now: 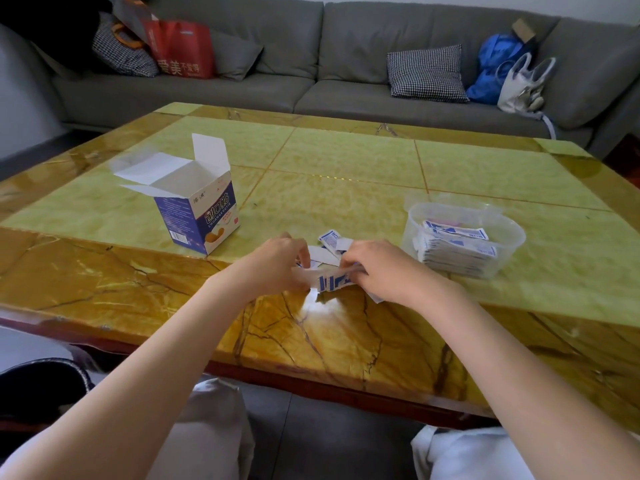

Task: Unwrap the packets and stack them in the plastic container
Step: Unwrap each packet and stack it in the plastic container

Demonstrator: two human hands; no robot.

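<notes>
A bundle of white packets with blue print [330, 281] hangs just above the table's near edge, held from both sides. My left hand [278, 263] grips its clear wrapper at the left end. My right hand [377, 268] pinches the right end. More loose packets [331, 241] lie on the table just behind my hands. A clear plastic container [505, 249] stands to the right, with several packets stacked inside it.
An open blue and white cardboard box [197, 211] stands to the left on the green and amber table [346, 161]. A grey sofa [311, 57] with cushions and bags runs behind the table. My knees show below the table's edge.
</notes>
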